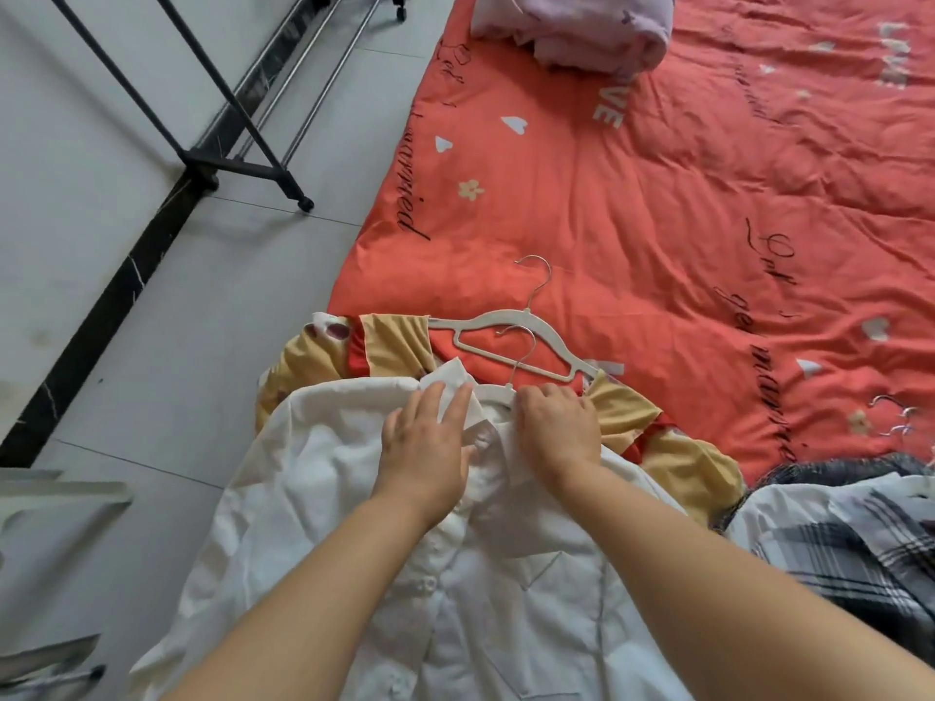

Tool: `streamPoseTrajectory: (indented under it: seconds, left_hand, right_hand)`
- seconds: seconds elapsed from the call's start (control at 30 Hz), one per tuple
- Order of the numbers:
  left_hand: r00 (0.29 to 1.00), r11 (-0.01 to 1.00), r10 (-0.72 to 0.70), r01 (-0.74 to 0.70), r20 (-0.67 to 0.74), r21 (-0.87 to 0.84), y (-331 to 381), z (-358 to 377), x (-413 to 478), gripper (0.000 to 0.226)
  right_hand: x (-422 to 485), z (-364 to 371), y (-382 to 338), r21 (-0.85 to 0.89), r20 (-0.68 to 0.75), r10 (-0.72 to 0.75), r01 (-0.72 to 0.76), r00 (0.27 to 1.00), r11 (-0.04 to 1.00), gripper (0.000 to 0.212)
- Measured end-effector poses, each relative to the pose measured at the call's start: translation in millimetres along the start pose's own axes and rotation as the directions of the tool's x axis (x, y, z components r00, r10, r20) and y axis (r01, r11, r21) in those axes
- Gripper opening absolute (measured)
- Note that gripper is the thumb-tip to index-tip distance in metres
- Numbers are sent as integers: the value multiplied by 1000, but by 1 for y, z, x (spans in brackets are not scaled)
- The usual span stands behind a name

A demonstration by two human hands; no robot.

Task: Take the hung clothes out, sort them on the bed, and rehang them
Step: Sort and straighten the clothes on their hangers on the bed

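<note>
A white button-up shirt (324,498) lies on the near edge of the red bed (657,204), with a white hanger (498,392) inside its collar. My left hand (422,450) rests flat on the collar with straight fingers. My right hand (559,427) has curled fingers gripping the collar and hanger at the right of the neck. Under the shirt lies a yellow and red garment (673,457). A second white hanger (511,331) lies bare on the bed just beyond. A black and white plaid shirt (850,538) lies at the right.
A black clothes rack (238,167) on wheels stands on the grey tiled floor at the upper left. A folded lilac garment (582,27) sits at the far end of the bed. Metal hanger hooks (893,412) show at the right edge.
</note>
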State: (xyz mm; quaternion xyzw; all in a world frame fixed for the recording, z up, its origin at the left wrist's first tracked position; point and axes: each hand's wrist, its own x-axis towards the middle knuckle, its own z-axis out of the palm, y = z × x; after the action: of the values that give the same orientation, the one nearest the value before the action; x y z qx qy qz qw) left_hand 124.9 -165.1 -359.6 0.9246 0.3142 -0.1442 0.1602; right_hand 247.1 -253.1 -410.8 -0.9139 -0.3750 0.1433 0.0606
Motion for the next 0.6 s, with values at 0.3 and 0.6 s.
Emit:
streamPoseTrajectory:
  seconds: [0.3,0.6]
  left_hand:
    - [993,998,19,-26,-118,-54,-12,-8,-2,70]
    - [943,988,124,-147,-307,-53,-5,-72,-71,63]
  right_hand:
    - [-14,-15,-5,59,-347,-84,112,934,992,8]
    - [-91,-108,-29,112,-679,-152,306,719,945,25]
